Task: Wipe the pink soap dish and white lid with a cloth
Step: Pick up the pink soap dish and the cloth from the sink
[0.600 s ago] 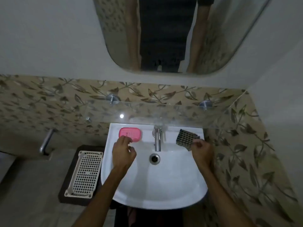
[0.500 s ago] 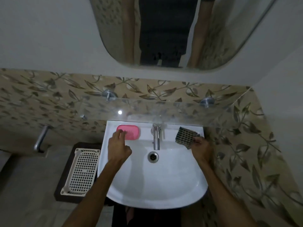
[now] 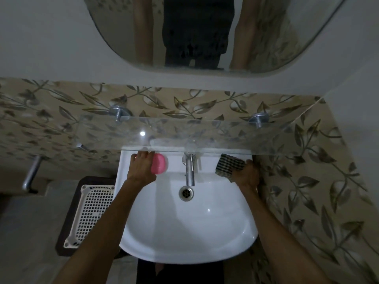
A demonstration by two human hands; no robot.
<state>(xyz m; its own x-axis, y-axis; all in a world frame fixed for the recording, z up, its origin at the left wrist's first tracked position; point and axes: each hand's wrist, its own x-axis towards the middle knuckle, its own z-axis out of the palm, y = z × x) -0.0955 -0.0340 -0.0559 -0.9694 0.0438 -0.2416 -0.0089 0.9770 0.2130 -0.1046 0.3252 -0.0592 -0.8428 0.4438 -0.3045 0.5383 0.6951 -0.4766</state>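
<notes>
Left hand (image 3: pixel 141 169) covers the pink soap dish (image 3: pixel 159 166) on the sink (image 3: pixel 184 232) ledge, centre-left; closure unclear. Right hand (image 3: pixel 247 175) clutches the checked cloth (image 3: pixel 228 166). A hasty lift could drop the dish into the basin.

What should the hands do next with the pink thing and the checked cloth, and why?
Probably lift the pink soap dish off the sink ledge. The left hand already lies over its left part, and the right hand holds the checked cloth on the far side of the tap, apart from the dish, so the two must meet before wiping.
</notes>
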